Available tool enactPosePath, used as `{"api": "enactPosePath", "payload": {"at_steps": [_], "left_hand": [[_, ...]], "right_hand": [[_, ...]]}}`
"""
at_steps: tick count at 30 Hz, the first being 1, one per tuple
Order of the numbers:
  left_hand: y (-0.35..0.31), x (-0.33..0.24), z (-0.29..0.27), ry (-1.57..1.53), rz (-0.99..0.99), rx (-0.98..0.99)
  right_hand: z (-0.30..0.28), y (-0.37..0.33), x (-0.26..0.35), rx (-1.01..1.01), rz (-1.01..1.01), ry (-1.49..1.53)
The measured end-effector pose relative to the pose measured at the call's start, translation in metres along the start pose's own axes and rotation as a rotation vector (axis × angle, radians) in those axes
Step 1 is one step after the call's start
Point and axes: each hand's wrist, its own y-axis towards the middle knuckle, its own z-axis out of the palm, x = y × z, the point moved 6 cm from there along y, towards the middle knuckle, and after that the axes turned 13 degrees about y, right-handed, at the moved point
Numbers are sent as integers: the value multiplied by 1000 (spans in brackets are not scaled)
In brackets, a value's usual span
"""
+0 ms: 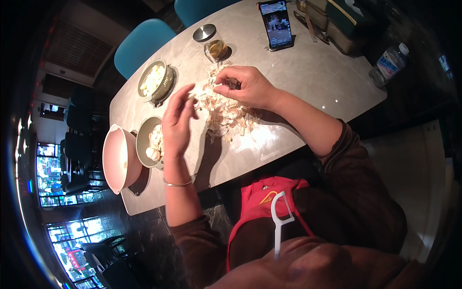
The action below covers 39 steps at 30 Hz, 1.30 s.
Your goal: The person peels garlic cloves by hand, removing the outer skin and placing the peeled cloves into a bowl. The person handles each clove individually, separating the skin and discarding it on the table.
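Note:
A loose heap of pale garlic skins (228, 113) lies on the table between my two hands. At its left edge, my left hand (177, 124) is raised with its fingers apart, holding nothing I can see. Over the far part of the heap, my right hand (248, 86) curves its fingers, with a gap between thumb and forefinger; the inside of its palm is in shadow. Beside my left wrist is a grey-green bowl (142, 144) with garlic bulbs (154, 153), partly hidden by that hand. Farther back, a colander (168, 84) holds peeled garlic cloves (154, 81).
A large pink bowl (117, 161) stands at the table's left edge. At the back are a glass cup (215, 50), a round metal lid (204, 32) and a propped-up phone (276, 25). A clear plastic bottle (389, 65) stands far right. Teal chairs (143, 44) line the far side.

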Motion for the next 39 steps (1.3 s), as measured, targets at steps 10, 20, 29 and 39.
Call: {"api": "enactPosePath", "payload": {"at_steps": [10, 20, 29, 39], "left_hand": [[15, 19, 42, -288, -17, 53], [0, 14, 50, -368, 51, -82], [-9, -20, 34, 290, 490, -306], [-2, 9, 42, 34, 223, -167]], "right_hand": [[9, -4, -19, -20, 184, 320], [16, -13, -14, -46, 633, 804], [25, -16, -12, 40, 731, 975], [22, -14, -2, -5, 472, 648]]}}
